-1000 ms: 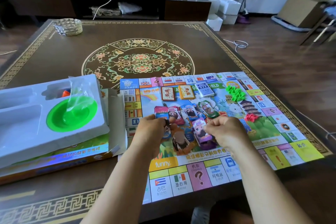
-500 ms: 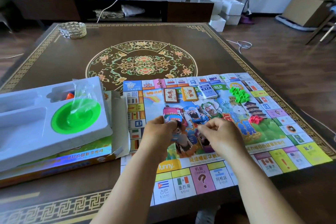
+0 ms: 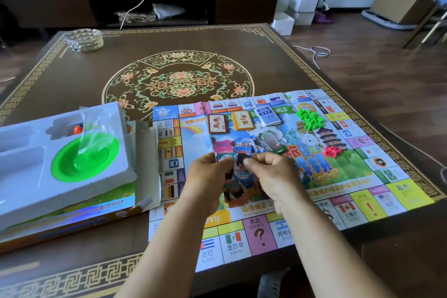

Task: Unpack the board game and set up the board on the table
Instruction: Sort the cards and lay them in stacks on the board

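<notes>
Paper notes (image 3: 242, 164) between both hands (image 3: 242, 176)

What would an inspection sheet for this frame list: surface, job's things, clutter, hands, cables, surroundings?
Surface: dark patterned table.
Job's things: game board lies unfolded; three card decks and green houses on it; box insert sits on the game box.
Clutter: glass dish.
Hands: left hand and right hand pinch paper money.
Cables: white cable on floor.
Surroundings: low cabinet, cardboard box.
</notes>
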Demonstrator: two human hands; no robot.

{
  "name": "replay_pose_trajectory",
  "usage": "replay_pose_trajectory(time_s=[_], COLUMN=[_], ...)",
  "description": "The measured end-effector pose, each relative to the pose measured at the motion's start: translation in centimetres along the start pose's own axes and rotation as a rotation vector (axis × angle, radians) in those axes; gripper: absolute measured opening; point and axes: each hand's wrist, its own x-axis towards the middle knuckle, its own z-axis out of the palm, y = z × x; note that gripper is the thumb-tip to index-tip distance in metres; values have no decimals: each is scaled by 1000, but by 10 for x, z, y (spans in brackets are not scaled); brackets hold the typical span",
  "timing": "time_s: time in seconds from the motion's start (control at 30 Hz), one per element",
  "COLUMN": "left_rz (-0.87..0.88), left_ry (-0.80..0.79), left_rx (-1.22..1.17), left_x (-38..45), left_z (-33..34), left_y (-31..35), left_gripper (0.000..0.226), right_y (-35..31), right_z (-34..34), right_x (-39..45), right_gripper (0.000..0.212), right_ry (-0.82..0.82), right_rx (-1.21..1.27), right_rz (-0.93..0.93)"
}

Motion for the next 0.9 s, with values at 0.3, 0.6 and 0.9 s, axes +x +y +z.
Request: replay_pose_trajectory(time_s=[0.3, 0.6, 0.9], left_rz=[19, 8, 42], left_ry=[32, -1, 78], left_rx=[-63, -60, -98], left_x=[10, 12, 9], left_z=[-3, -1, -1], left_y=[1, 3, 2], left_gripper=[16, 19, 4], right_y=[-24, -13, -23], right_z=[-10, 4, -4], right_x=[65, 80, 14], right_gripper=[17, 18, 19], right_ry=[133, 170, -77], right_rx=[-360, -739, -107], right_rz=[-59, -41, -79])
